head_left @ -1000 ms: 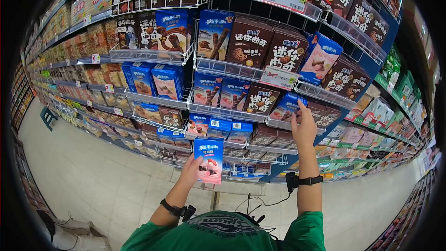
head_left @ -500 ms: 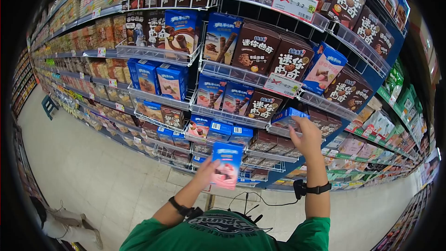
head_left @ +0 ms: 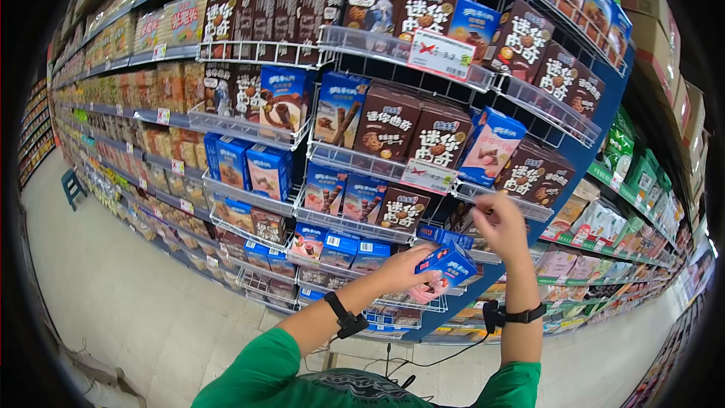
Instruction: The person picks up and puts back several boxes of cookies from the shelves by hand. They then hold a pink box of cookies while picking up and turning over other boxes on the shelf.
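Note:
My left hand (head_left: 411, 272) is closed around a blue and pink biscuit box (head_left: 447, 266), which it holds tilted in front of the lower shelves. My right hand (head_left: 500, 225) is raised just right of it, at the edge of a wire shelf tray. Its fingers are bent, with thumb and fingertips apart, and nothing shows in them. Between the hands, another blue box (head_left: 438, 234) lies in the tray, partly hidden behind the held box. Brown cookie boxes (head_left: 402, 210) stand left of that tray.
Tiered wire shelves with clear plastic fronts hold several blue and brown boxes. A price card (head_left: 440, 53) hangs on an upper shelf front. Bagged snacks (head_left: 589, 215) fill the shelves to the right. A cable (head_left: 445, 363) hangs between my forearms. A stool (head_left: 72, 189) stands far left.
My left hand has moved right and up with the pink and blue box, close to the right hand. My right hand has come away from the blue box in the tray. The view has shifted.

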`<state>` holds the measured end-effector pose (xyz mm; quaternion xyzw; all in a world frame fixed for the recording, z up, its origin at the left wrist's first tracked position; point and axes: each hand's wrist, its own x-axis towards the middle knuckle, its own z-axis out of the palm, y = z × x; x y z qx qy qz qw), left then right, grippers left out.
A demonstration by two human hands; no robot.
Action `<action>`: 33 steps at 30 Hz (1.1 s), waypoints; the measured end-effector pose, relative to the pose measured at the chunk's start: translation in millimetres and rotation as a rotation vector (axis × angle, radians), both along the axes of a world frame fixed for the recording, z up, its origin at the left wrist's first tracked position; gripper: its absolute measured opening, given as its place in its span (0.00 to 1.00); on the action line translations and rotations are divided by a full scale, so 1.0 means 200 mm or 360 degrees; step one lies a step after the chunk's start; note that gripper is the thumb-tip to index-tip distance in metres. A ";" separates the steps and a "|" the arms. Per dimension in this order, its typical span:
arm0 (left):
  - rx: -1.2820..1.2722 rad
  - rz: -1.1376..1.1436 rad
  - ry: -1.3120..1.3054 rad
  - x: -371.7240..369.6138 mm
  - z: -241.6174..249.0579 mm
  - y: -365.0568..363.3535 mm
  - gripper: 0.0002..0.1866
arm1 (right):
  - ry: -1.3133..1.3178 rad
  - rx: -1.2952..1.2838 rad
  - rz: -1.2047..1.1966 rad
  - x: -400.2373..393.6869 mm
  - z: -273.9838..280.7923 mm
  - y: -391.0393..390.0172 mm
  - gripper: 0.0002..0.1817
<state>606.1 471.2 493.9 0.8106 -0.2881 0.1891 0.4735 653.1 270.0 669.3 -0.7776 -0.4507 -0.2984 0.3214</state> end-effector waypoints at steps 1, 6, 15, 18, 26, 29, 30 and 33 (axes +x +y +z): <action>-0.0006 -0.0017 0.0040 0.01 0.01 -0.02 0.33 | -0.0277 0.0061 -0.0021 0.03 0.08 0.00 0.12; -0.0064 -0.0022 0.0023 0.02 -0.02 -0.08 0.31 | -0.0848 -0.0021 -0.0470 0.15 0.47 0.04 0.29; -0.0075 -0.0030 0.0112 0.00 0.05 -0.07 0.32 | -0.0343 -0.0258 -0.0449 0.23 0.62 0.09 0.38; -0.0127 -0.0051 0.0032 0.05 0.03 -0.07 0.32 | -0.0187 -0.0337 -0.0274 0.23 0.68 0.05 0.34; -0.0124 0.0025 0.0007 0.06 0.00 -0.07 0.35 | -0.0228 0.0080 -0.0178 0.00 0.85 -0.11 0.28; -0.0143 -0.0003 0.0044 0.07 -0.01 -0.07 0.36 | -0.0236 0.0142 -0.0191 -0.09 0.88 -0.17 0.28; -0.0147 -0.0012 0.0043 0.07 0.00 -0.08 0.36 | -0.0230 0.0142 -0.0202 -0.10 0.87 -0.17 0.28; -0.0130 -0.0054 0.0049 0.08 0.01 -0.07 0.36 | -0.0238 0.0065 -0.0234 -0.11 0.84 -0.12 0.28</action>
